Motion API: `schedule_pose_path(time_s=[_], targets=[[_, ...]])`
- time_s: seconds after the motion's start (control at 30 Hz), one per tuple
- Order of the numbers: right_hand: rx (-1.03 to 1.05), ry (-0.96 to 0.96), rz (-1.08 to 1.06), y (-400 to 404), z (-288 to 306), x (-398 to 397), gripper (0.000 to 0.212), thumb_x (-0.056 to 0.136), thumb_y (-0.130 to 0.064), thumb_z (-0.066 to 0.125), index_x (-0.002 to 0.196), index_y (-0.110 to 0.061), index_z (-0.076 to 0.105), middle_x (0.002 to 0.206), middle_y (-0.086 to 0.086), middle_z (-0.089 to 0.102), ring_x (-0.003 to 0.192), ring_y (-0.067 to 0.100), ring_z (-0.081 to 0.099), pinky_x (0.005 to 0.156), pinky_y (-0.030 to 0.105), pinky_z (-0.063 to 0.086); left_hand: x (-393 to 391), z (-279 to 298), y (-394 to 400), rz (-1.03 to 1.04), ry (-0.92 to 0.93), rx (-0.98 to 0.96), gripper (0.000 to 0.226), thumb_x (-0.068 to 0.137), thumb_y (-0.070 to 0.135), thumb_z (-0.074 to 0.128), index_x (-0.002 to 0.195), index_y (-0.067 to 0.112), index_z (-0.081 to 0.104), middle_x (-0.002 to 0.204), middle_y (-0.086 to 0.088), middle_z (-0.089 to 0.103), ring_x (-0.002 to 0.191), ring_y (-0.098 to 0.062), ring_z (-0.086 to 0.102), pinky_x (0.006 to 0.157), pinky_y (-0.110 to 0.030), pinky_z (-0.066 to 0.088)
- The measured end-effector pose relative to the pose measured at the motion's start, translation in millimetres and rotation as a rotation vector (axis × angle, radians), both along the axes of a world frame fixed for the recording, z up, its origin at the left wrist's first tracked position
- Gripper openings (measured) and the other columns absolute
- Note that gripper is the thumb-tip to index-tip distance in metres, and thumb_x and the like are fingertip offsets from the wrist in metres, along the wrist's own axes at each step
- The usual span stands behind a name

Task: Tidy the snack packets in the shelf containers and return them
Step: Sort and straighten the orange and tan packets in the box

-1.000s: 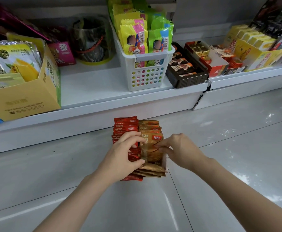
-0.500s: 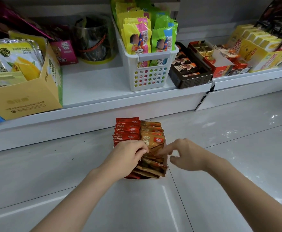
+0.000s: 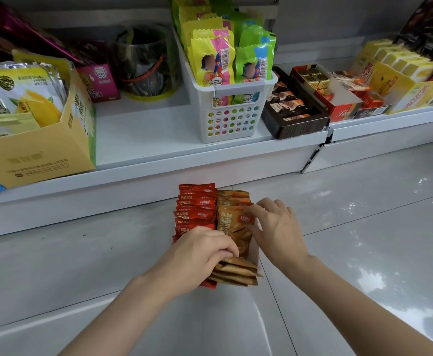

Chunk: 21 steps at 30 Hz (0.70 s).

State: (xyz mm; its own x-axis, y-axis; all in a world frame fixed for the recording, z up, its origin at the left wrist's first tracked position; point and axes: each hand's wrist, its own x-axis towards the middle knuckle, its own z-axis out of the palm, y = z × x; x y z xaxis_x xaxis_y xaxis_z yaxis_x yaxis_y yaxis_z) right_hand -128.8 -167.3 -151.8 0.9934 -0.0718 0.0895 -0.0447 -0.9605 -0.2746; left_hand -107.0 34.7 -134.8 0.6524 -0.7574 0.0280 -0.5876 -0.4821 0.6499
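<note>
Her left hand [image 3: 200, 253] is gripping fallen brown packets [image 3: 236, 272]; right hand [image 3: 274, 227] is pinching an upright one's corner. They look light, floppy, slippery.

The container under the packets [image 3: 233, 224] is almost hidden.

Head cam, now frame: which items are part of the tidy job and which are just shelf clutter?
In the job:
- red packets
- brown packets, one upright between both hands
- left hand, curled on the brown packets
- right hand, fingers on the upright packet

Lying about:
- white basket
- yellow box
- chocolate tray
- clear tub
</note>
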Motion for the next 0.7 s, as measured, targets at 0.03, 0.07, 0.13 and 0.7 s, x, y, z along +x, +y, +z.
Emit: schedule_pose_path(time_s=[0.03, 0.07, 0.13, 0.7], targets=[[-0.006, -0.003, 0.006, -0.8, -0.2, 0.2, 0.023, 0.093, -0.033, 0.066, 0.113, -0.024, 0.071, 0.108, -0.001, 0.065, 0.1, 0.025, 0.057, 0.086, 0.039, 0.044, -0.3, 1.3, 1.1, -0.007, 0.009, -0.005, 0.016, 0.099, 0.021, 0.058, 0.099, 0.028, 0.074, 0.094, 0.02, 0.067, 0.094, 0.0, 0.054, 0.088, -0.015, 0.039], [-0.004, -0.006, 0.009, -1.3, -0.9, 0.3, 0.021, 0.092, -0.033, 0.067, 0.111, -0.024, 0.072, 0.107, -0.001, 0.065, 0.099, 0.025, 0.057, 0.086, 0.039, 0.044, -0.7, 2.5, 1.4, -0.017, 0.015, -0.006, 0.016, 0.099, 0.022, 0.058, 0.099, 0.028, 0.074, 0.095, 0.019, 0.068, 0.095, 0.0, 0.055, 0.089, -0.015, 0.039], [0.049, -0.013, -0.018, -1.0, -1.4, 0.8, 0.017, 0.09, -0.031, 0.07, 0.104, -0.023, 0.074, 0.105, -0.003, 0.064, 0.099, 0.023, 0.056, 0.086, 0.038, 0.043, 0.0, 4.0, 0.7, -0.024, 0.042, -0.006, 0.017, 0.1, 0.025, 0.057, 0.102, 0.029, 0.073, 0.096, 0.018, 0.069, 0.098, -0.001, 0.056, 0.088, -0.015, 0.04], [0.762, -0.018, -0.264, -10.7, 25.2, -4.3, 0.009, 0.095, -0.018, 0.066, 0.091, -0.016, 0.074, 0.083, -0.007, 0.073, 0.08, 0.006, 0.068, 0.071, 0.013, 0.048, 1.9, -2.8, -11.1, -0.004, 0.101, 0.055, 0.014, 0.088, 0.019, 0.069, 0.097, 0.03, 0.068, 0.101, 0.021, 0.056, 0.093, 0.0, 0.059, 0.085, -0.024, 0.052]])
